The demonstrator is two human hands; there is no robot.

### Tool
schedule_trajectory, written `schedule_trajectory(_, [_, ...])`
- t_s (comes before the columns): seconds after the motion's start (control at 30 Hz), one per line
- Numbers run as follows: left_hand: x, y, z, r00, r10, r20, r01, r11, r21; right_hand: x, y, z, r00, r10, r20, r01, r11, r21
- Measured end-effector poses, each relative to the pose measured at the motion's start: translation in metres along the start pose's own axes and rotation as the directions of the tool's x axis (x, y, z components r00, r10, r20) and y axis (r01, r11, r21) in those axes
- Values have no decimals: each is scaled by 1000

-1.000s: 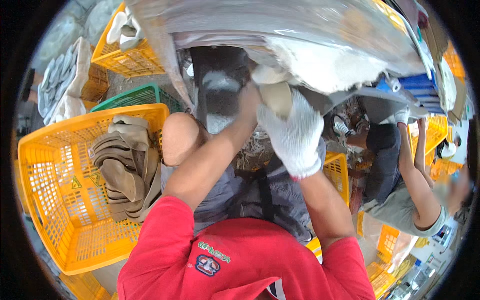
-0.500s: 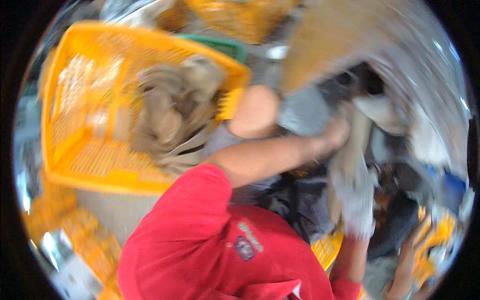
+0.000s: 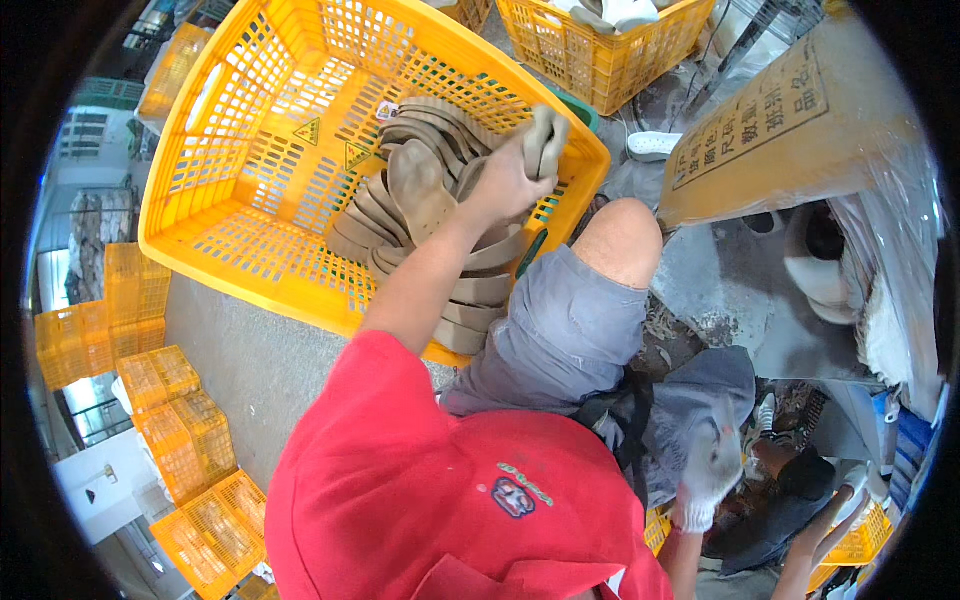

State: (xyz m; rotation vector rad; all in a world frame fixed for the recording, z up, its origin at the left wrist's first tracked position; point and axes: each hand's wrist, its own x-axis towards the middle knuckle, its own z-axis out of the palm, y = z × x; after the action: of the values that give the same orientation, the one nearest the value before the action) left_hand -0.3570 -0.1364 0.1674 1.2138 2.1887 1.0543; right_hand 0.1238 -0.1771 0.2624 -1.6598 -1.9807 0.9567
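My bare left hand (image 3: pixel 508 185) is closed around a few taupe shoe soles (image 3: pixel 545 138), held upright over the right part of a big yellow plastic basket (image 3: pixel 250 285). Beneath and beside that hand, many similar soles (image 3: pixel 418 185) lie stacked in overlapping rows inside the basket. My right hand (image 3: pixel 712 462), in a white knit glove, is over my right thigh at the lower right. Motion smears its fingers, and I make out nothing held in it.
A large cardboard carton (image 3: pixel 775 120) in clear plastic film rises at the right. Another yellow basket (image 3: pixel 610 60) with pale pieces stands behind. Yellow crates (image 3: pixel 190 420) line the left side. At lower right, a co-worker's hands (image 3: pixel 835 520) hold a pale shoe piece.
My left hand has moved left from the carton side to above the basket, carrying the soles. My gloved right hand has come away from the sole it touched and dropped lower. The view has shifted.
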Motion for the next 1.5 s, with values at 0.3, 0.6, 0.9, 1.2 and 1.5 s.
schedule_trajectory(0.3, [-111,125,-64,705,690,164,-679,724,-125,81,-171,98,899,-401,173,161,673,722])
schedule_trajectory(0.6, [-41,35,-211,847,-245,-472,117,952,-284,27,-89,13,994,110,0,-83,749,657])
schedule_trajectory(0.9, [-125,191,169,272,60,960,941,191,-279,-49,-20,-39,815,337,-471,-166,915,367])
schedule_trajectory(1.2, [-36,275,301,519,243,820,846,-10,-533,99,-6,-51,806,-123,-579,177,983,38])
schedule_trajectory(1.5, [-45,238,217,552,42,833,223,955,-196,190,30,-64,818,-559,-138,368,692,-621])
